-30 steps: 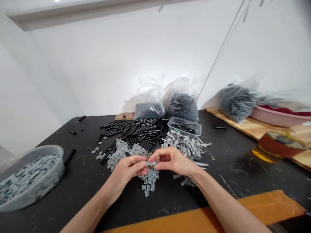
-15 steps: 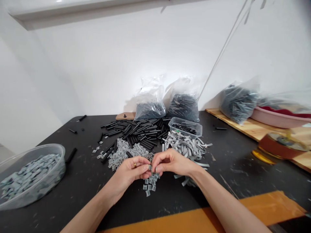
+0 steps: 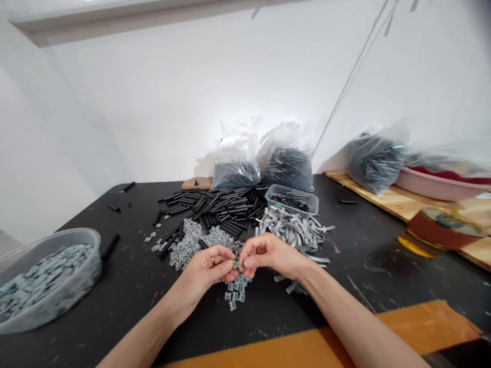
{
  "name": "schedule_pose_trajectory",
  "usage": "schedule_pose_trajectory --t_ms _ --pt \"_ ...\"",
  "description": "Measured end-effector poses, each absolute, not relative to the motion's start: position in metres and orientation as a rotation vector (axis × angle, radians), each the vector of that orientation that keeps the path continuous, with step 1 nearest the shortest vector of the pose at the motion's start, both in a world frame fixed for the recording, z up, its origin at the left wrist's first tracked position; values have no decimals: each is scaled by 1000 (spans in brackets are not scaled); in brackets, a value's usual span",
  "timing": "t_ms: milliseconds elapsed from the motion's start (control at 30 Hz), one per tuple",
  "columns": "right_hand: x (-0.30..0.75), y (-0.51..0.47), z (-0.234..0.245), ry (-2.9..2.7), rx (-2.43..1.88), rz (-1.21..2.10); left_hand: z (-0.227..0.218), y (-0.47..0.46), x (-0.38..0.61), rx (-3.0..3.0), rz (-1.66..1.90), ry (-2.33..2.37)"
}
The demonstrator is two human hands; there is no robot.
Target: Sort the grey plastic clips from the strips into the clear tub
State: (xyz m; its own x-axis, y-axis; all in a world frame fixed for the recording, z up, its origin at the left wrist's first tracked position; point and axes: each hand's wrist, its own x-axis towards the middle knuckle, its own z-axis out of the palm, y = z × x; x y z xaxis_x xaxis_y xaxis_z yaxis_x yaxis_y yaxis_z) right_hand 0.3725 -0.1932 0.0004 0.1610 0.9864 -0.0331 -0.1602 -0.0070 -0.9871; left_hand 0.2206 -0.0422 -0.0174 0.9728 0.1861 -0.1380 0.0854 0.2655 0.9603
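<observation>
Between the fingertips of both hands is a small grey plastic buckle (image 3: 237, 264), partly covered by the fingers. My left hand (image 3: 209, 268), with a ring on one finger, pinches it from the left. My right hand (image 3: 266, 255) is closed on its right side with thumb and fingers together. Loose grey buckles (image 3: 235, 296) lie on the table just under the hands. Behind my left hand spreads a larger heap of grey buckles (image 3: 186, 245). Grey strips (image 3: 293, 230) are piled beyond my right hand.
Many black tubes (image 3: 215, 207) lie behind the heaps, near a clear box (image 3: 315, 206) of black parts. Stuffed plastic bags (image 3: 289, 166) lean at the wall. A round tub (image 3: 86, 281) stands left; a tape roll (image 3: 433, 230) and wooden board (image 3: 347, 184) are right.
The fingers of my right hand have closed in on the grey buckle that my left hand was holding. The camera view has shifted very slightly; the piles look the same.
</observation>
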Motion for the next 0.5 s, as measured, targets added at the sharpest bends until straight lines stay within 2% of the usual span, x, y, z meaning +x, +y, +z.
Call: schedule_pose_trajectory --t_ms 167,500 --pt "373 -195 2 -1045 -1237 1237 -17 -43 221 1338 53 242" --pt "371 -192 2 -993 -1347 1130 -18 -45 222 1341 39 217"
